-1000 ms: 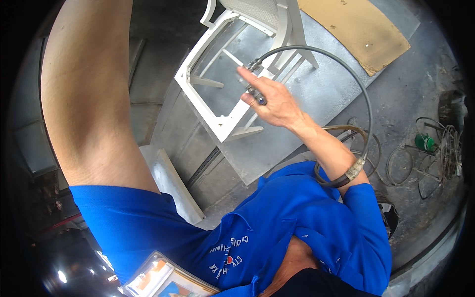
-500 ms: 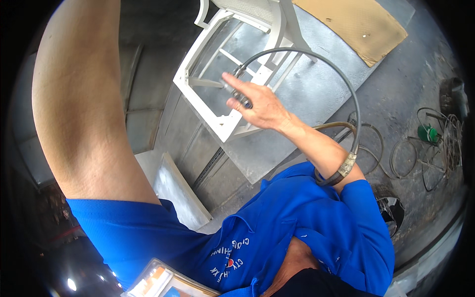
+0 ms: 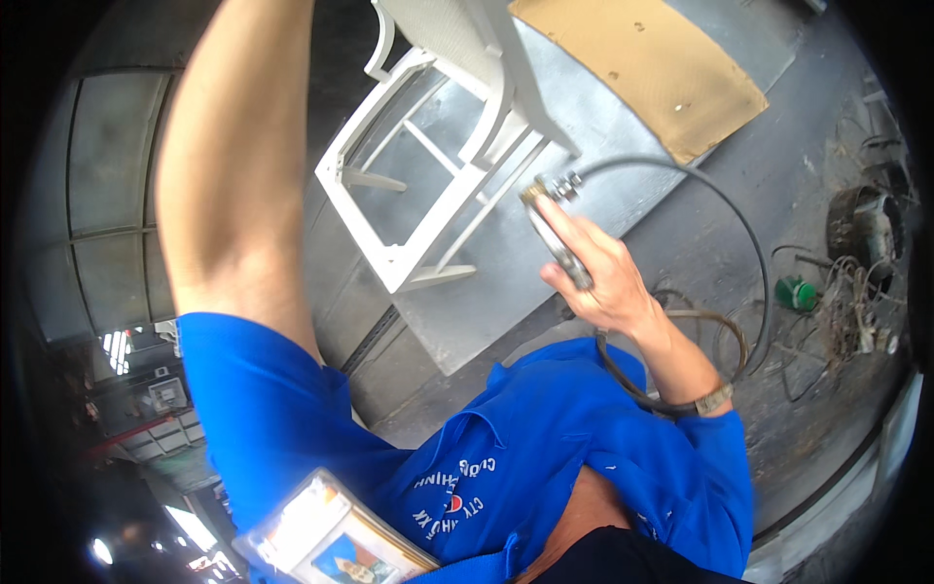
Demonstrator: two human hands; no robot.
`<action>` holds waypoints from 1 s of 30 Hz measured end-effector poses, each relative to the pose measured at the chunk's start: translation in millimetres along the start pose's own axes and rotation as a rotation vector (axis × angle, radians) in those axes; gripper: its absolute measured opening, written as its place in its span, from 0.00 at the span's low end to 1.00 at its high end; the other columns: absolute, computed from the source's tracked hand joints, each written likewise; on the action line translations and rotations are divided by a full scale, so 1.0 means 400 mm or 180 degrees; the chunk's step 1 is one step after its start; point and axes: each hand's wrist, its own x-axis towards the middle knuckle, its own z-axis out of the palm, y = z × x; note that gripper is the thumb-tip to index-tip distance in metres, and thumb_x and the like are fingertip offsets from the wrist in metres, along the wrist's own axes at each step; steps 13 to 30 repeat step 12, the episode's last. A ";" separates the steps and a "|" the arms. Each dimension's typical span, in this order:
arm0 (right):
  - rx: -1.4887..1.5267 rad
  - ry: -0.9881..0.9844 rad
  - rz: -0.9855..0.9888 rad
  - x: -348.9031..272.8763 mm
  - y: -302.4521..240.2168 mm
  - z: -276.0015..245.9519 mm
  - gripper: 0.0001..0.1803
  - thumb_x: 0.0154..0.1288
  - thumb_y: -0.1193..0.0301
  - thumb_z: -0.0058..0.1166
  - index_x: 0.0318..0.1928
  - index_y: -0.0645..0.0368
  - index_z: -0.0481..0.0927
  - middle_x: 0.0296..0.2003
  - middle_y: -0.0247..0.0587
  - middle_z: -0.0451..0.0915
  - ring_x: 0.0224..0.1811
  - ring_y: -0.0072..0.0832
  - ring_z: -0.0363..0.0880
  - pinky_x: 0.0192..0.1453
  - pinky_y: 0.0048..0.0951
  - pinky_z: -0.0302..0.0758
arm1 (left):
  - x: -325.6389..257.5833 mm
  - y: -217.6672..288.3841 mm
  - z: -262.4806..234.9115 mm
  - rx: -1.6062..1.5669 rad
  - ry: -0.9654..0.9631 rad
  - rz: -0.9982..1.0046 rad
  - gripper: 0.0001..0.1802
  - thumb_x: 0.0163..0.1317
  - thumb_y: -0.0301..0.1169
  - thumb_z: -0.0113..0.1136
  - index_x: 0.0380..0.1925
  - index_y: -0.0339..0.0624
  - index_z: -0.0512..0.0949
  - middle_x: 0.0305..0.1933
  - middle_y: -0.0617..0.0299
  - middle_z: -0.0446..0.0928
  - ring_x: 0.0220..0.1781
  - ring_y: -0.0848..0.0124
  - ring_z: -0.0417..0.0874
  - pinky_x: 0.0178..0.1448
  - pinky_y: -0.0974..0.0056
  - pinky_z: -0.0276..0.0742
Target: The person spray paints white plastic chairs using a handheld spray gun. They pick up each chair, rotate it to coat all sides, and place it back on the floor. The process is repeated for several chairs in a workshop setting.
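My right hand (image 3: pixel 605 282) is closed round a metal spray gun (image 3: pixel 558 234), which is slightly smeared by motion. From the gun's fitting a dark hose (image 3: pixel 744 229) bends round to my right forearm, where part of it loops near the elbow. To the left of the gun, and apart from it, stands a white chair frame (image 3: pixel 375 238) with an open seat and a pale backrest. My left arm stretches up past the upper edge of the picture, so that hand is out of sight.
Under the chair lies a grey, paint-dusted board (image 3: pixel 452 336) with a tan cardboard sheet (image 3: pixel 647 73) on it. Tangled hoses (image 3: pixel 846 316), a green container (image 3: pixel 798 294) and a dark bucket (image 3: pixel 864 229) sit on the floor at right. Metal panels (image 3: pixel 109 195) line the left side.
My right hand has drawn the spray gun rightward, away from over the chair's open seat. The hose has shifted with it. The view has turned a little, and my left arm appears farther right.
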 end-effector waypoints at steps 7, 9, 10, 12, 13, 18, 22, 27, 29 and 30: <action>-0.0289 0.0508 0.1069 -0.157 0.078 -0.361 0.36 0.74 0.60 0.61 0.77 0.51 0.65 0.43 0.42 0.83 0.37 0.28 0.81 0.45 0.34 0.80 | -0.170 0.191 -0.036 -0.0851 0.0374 -0.0538 0.11 0.49 0.29 0.66 0.34 0.43 0.78 0.33 0.63 0.80 0.37 0.74 0.79 0.42 0.65 0.76; -0.0272 0.0584 0.1316 -0.167 0.101 -0.443 0.34 0.76 0.61 0.59 0.78 0.51 0.65 0.38 0.37 0.80 0.35 0.24 0.78 0.42 0.30 0.78 | -0.246 0.244 -0.059 -0.0936 0.0489 -0.0017 0.16 0.46 0.27 0.68 0.36 0.42 0.77 0.44 0.55 0.82 0.50 0.68 0.81 0.56 0.63 0.74; -0.0267 0.0651 0.1304 -0.164 0.115 -0.475 0.33 0.77 0.61 0.58 0.78 0.50 0.65 0.37 0.36 0.80 0.34 0.23 0.76 0.42 0.29 0.77 | -0.264 0.262 -0.075 -0.0947 0.0466 0.0384 0.18 0.43 0.27 0.68 0.37 0.40 0.77 0.49 0.50 0.80 0.57 0.64 0.79 0.62 0.61 0.71; -0.0266 0.0583 0.1268 -0.138 0.138 -0.528 0.35 0.78 0.55 0.56 0.79 0.47 0.63 0.37 0.34 0.80 0.36 0.21 0.76 0.44 0.27 0.78 | -0.293 0.282 -0.101 -0.0913 0.0507 0.0717 0.21 0.41 0.27 0.69 0.39 0.39 0.77 0.55 0.46 0.79 0.64 0.60 0.78 0.68 0.59 0.67; -0.0266 0.0583 0.1268 -0.138 0.138 -0.528 0.35 0.78 0.55 0.56 0.79 0.47 0.63 0.37 0.34 0.80 0.36 0.21 0.76 0.44 0.27 0.78 | -0.293 0.282 -0.101 -0.0913 0.0507 0.0717 0.21 0.41 0.27 0.69 0.39 0.39 0.77 0.55 0.46 0.79 0.64 0.60 0.78 0.68 0.59 0.67; -0.0266 0.0583 0.1268 -0.138 0.138 -0.528 0.35 0.78 0.55 0.56 0.79 0.47 0.63 0.37 0.34 0.80 0.36 0.21 0.76 0.44 0.27 0.78 | -0.293 0.282 -0.101 -0.0913 0.0507 0.0717 0.21 0.41 0.27 0.69 0.39 0.39 0.77 0.55 0.46 0.79 0.64 0.60 0.78 0.68 0.59 0.67; -0.0266 0.0583 0.1268 -0.138 0.138 -0.528 0.35 0.78 0.55 0.56 0.79 0.47 0.63 0.37 0.34 0.80 0.36 0.21 0.76 0.44 0.27 0.78 | -0.293 0.282 -0.101 -0.0913 0.0507 0.0717 0.21 0.41 0.27 0.69 0.39 0.39 0.77 0.55 0.46 0.79 0.64 0.60 0.78 0.68 0.59 0.67; -0.0266 0.0583 0.1268 -0.138 0.138 -0.528 0.35 0.78 0.55 0.56 0.79 0.47 0.63 0.37 0.34 0.80 0.36 0.21 0.76 0.44 0.27 0.78 | -0.293 0.282 -0.101 -0.0913 0.0507 0.0717 0.21 0.41 0.27 0.69 0.39 0.39 0.77 0.55 0.46 0.79 0.64 0.60 0.78 0.68 0.59 0.67; -0.0266 0.0583 0.1268 -0.138 0.138 -0.528 0.35 0.78 0.55 0.56 0.79 0.47 0.63 0.37 0.34 0.80 0.36 0.21 0.76 0.44 0.27 0.78 | -0.293 0.282 -0.101 -0.0913 0.0507 0.0717 0.21 0.41 0.27 0.69 0.39 0.39 0.77 0.55 0.46 0.79 0.64 0.60 0.78 0.68 0.59 0.67; -0.0266 0.0583 0.1268 -0.138 0.138 -0.528 0.35 0.78 0.55 0.56 0.79 0.47 0.63 0.37 0.34 0.80 0.36 0.21 0.76 0.44 0.27 0.78 | -0.293 0.282 -0.101 -0.0913 0.0507 0.0717 0.21 0.41 0.27 0.69 0.39 0.39 0.77 0.55 0.46 0.79 0.64 0.60 0.78 0.68 0.59 0.67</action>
